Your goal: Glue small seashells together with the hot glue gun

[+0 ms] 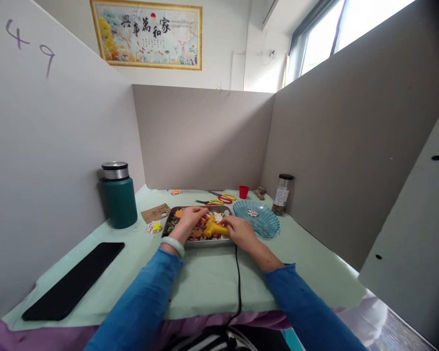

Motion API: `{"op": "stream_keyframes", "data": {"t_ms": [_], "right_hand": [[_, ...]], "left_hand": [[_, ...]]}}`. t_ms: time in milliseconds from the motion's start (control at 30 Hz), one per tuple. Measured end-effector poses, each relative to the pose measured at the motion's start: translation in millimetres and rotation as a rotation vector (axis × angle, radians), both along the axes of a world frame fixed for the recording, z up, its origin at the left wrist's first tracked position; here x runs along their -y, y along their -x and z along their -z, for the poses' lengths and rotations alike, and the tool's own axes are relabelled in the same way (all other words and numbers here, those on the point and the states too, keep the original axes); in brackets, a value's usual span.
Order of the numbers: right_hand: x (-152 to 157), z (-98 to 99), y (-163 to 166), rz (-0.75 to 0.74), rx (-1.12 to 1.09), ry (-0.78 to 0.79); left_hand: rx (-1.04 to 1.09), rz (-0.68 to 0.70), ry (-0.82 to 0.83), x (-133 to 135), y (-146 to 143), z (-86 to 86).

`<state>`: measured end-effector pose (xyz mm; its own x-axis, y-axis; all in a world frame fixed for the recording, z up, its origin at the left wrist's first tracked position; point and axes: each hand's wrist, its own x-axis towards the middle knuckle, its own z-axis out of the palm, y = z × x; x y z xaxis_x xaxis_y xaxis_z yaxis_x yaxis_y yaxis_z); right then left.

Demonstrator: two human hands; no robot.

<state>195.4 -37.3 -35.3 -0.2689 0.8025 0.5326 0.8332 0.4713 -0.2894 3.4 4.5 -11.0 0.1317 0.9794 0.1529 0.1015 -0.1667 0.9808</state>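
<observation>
My right hand (pixel 242 233) is wrapped round one end of a yellow glue gun (pixel 212 227), which lies level over a metal tray (pixel 201 243). A black cord runs down from beside that hand to the table's front edge. Over the tray's left part is my left hand (pixel 190 219), with a pale bangle at the wrist. Its fingers are pinched together near the glue gun, and what they hold, if anything, is hidden. Small mixed pieces in orange, white and brown fill the tray, partly covered by both hands.
Left of the tray are a decorated round piece (pixel 154 227), brown card (pixel 156 213), green bottle (pixel 119 202) and black mat (pixel 75 280). A blue glass plate (pixel 265 224), jar (pixel 282 195) and red cup (pixel 243 191) stand right. Scissors (pixel 225 197) lie behind; partitions enclose the table.
</observation>
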Motion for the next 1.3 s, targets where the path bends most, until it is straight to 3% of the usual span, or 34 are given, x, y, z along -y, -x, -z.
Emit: {"op": "stream_keyframes", "data": {"t_ms": [200, 367, 467, 567, 633, 700, 833, 900, 1000, 1167, 1300], "right_hand": [[2, -2.1, 1, 0.029, 0.039, 0.032], [5, -17.2, 12, 0.08, 0.14, 0.164], [2, -26.7, 23, 0.126, 0.271, 0.263], [-7, -30.2, 27, 0.143, 0.295, 0.254], [-15, -29.3, 24, 0.103, 0.16, 0.2], [-22, -27.5, 18, 0.022, -0.11, 0.215], [-26, -25.3, 5, -0.182, -0.829, 0.511], [-24, -25.2, 3, -0.255, -1.042, 0.597], [-19, -24.7, 5, -0.299, -1.103, 0.568], [-17, -20.6, 15, -0.132, -0.979, 0.402], [-20, -16.5, 17, -0.074, -0.88, 0.317]], "left_hand": [[-0.01, -0.004, -0.002, -2, 0, 0.0], [-0.02, -0.03, -0.054, -4, 10, -4.5], [-0.241, -0.153, -0.116, -7, 22, -8.4], [-0.554, -0.292, -0.238, -11, 32, -11.5], [-0.681, -0.34, -0.315, -12, 37, -12.9], [-0.74, -0.354, -0.345, -13, 40, -13.6], [-0.86, -0.354, -0.324, -12, 40, -12.8], [-0.93, -0.337, -0.315, -11, 38, -11.6], [-0.981, -0.244, -0.338, -8, 33, -9.1], [-1.066, -0.026, -0.38, -3, 24, -5.4], [-1.176, 0.007, -0.36, 1, 31, -11.1]]}}
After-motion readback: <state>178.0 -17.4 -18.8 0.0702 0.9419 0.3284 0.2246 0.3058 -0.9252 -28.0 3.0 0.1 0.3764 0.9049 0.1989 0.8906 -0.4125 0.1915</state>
